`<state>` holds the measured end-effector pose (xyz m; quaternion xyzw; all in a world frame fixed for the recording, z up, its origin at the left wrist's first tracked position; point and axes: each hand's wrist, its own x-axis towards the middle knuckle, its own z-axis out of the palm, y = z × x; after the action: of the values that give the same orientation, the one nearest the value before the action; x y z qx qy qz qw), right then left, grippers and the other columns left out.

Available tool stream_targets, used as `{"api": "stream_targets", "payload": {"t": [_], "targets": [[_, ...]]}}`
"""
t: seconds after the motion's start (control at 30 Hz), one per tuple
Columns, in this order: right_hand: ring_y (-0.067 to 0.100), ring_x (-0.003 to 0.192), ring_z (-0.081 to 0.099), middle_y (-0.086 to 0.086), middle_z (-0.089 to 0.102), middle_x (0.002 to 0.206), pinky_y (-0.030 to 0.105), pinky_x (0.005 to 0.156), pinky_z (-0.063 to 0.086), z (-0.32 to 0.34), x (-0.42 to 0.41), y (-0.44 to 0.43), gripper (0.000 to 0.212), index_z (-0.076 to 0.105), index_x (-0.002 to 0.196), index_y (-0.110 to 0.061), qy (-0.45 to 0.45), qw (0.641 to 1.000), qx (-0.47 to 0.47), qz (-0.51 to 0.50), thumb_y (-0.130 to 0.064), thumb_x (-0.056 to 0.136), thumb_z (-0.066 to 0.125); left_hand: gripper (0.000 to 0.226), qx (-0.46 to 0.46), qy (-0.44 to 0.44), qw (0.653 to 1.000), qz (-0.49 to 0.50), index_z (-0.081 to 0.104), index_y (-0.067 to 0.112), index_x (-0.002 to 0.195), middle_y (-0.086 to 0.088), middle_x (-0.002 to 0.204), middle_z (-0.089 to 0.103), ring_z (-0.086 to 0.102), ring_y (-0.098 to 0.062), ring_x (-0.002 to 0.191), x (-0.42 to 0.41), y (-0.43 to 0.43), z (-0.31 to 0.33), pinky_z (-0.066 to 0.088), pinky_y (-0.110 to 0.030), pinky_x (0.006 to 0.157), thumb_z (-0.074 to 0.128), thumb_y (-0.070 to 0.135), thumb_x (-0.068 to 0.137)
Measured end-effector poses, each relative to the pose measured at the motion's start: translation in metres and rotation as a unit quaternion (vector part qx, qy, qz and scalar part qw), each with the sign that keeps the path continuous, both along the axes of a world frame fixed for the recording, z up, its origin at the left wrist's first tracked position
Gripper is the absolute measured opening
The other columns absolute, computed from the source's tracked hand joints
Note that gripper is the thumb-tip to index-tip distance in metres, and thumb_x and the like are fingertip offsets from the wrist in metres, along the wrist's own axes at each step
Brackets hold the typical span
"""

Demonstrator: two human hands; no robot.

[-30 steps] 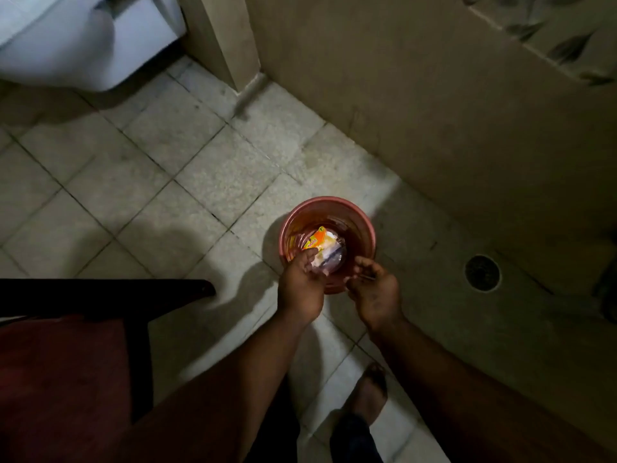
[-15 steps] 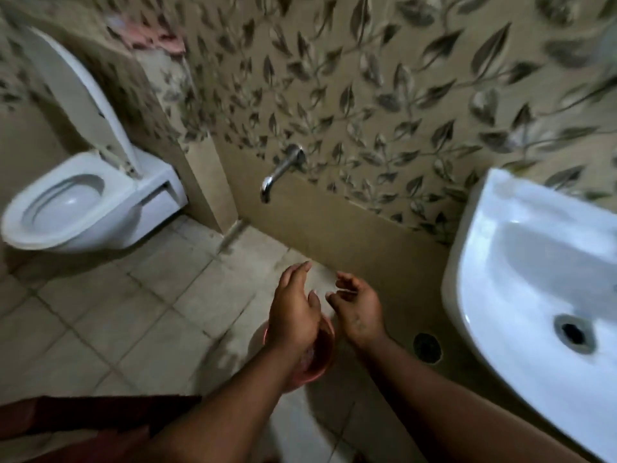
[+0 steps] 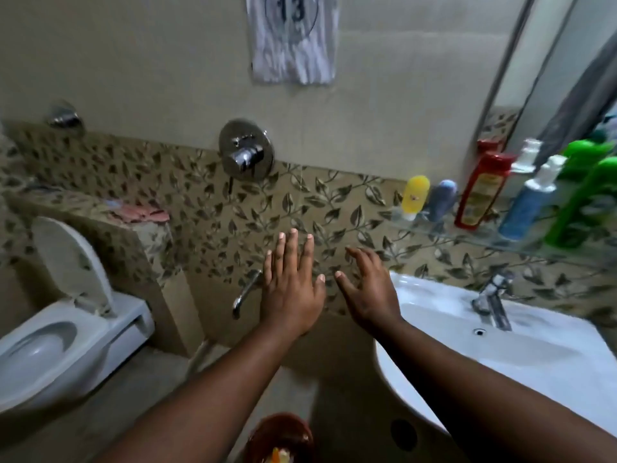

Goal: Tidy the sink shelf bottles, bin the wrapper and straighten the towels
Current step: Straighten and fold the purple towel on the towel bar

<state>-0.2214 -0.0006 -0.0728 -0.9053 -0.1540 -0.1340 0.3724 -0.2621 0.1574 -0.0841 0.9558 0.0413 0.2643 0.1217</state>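
Both hands, the left hand [image 3: 291,289] and the right hand [image 3: 369,290], have been lifted away from the red bin [image 3: 279,437] and are held flat, spread and empty. The wrapper [image 3: 278,457] has been left inside it (at the near edge). That step is judged done; the bottles [image 3: 477,190] on the glass shelf [image 3: 467,233], far right, can be tidied next.

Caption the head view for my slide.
Both hands, left and right, raised open and empty before the leaf-tiled wall; wrapper in bin, bottles lining the sink shelf.
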Motion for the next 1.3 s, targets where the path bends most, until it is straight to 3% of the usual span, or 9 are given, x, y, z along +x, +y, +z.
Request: {"api": "stream_targets", "payload": {"t": [0.17,0.4,0.57,0.7,0.77,0.97,1.13,1.3], "targets": [[0.025,0.153,0.022,0.003,0.028,0.165,0.045,0.124,0.025,0.078,-0.003,-0.029,0.066,0.037,0.153,-0.026,-0.104,0.991,-0.042,-0.067,-0.046,0.095,0.06,0.08,0.061,-0.051,0.996,-0.031,-0.002,0.025,0.163,-0.007,0.171,-0.014,-0.016,-0.023,0.157,0.017,-0.023,0.075,-0.011,-0.044,0.125,0.029,0.057,0.096],[0.026,0.158,0.003,0.009,0.011,0.17,0.041,0.128,0.004,0.148,-0.016,-0.078,0.076,0.022,0.159,-0.022,-0.179,0.962,-0.138,-0.155,-0.055,0.097,0.051,0.083,0.106,-0.099,0.985,-0.091,-0.006,0.025,0.163,-0.007,0.17,-0.019,-0.022,-0.023,0.156,0.032,-0.066,0.15,-0.018,-0.042,0.123,0.029,0.059,0.095],[0.028,0.158,-0.002,0.012,0.006,0.171,0.046,0.127,0.001,0.178,-0.028,-0.106,0.079,0.02,0.161,-0.019,-0.214,0.934,-0.189,-0.215,-0.056,0.097,0.048,0.083,0.121,-0.128,0.976,-0.127,-0.005,0.023,0.163,-0.009,0.17,-0.018,-0.021,-0.025,0.156,0.036,-0.096,0.18,-0.013,-0.046,0.125,0.022,0.062,0.095],[0.028,0.158,-0.007,0.012,-0.001,0.171,0.045,0.127,-0.005,0.193,-0.031,-0.113,0.083,0.013,0.162,-0.021,-0.21,0.924,-0.227,-0.227,-0.059,0.096,0.046,0.084,0.125,-0.125,0.978,-0.115,-0.006,0.023,0.163,-0.01,0.169,-0.021,-0.023,-0.026,0.155,0.043,-0.108,0.191,-0.011,-0.048,0.126,0.019,0.064,0.094],[0.027,0.157,-0.013,0.011,-0.009,0.171,0.046,0.127,-0.007,0.214,-0.053,-0.167,0.084,0.006,0.163,-0.023,-0.217,0.895,-0.233,-0.311,-0.06,0.097,0.042,0.085,0.13,-0.153,0.962,-0.183,-0.009,0.022,0.162,-0.01,0.169,-0.024,-0.025,-0.026,0.155,0.041,-0.167,0.214,-0.012,-0.048,0.125,0.019,0.064,0.094],[0.026,0.154,-0.025,0.009,-0.023,0.168,0.048,0.126,-0.009,0.218,-0.055,-0.182,0.085,-0.005,0.162,-0.025,-0.191,0.898,-0.25,-0.306,-0.064,0.098,0.034,0.084,0.127,-0.143,0.96,-0.203,-0.015,0.021,0.161,-0.01,0.166,-0.031,-0.029,-0.026,0.153,0.044,-0.183,0.215,-0.019,-0.046,0.122,0.014,0.064,0.094],[0.028,0.155,-0.02,0.011,-0.017,0.169,0.047,0.126,-0.009,0.238,-0.065,-0.238,0.085,0.001,0.163,-0.023,-0.207,0.873,-0.267,-0.351,-0.06,0.097,0.04,0.083,0.1,-0.181,0.944,-0.255,-0.009,0.02,0.162,-0.011,0.169,-0.024,-0.021,-0.027,0.156,0.049,-0.246,0.235,-0.011,-0.049,0.125,0.025,0.061,0.098],[0.026,0.155,-0.023,0.009,-0.017,0.169,0.043,0.125,-0.015,0.254,-0.075,-0.282,0.084,0.002,0.163,-0.023,-0.207,0.866,-0.27,-0.367,-0.057,0.097,0.042,0.082,0.091,-0.192,0.935,-0.282,-0.012,0.022,0.162,-0.011,0.168,-0.024,-0.025,-0.027,0.155,0.048,-0.298,0.243,-0.009,-0.052,0.125,0.017,0.063,0.096]]}}
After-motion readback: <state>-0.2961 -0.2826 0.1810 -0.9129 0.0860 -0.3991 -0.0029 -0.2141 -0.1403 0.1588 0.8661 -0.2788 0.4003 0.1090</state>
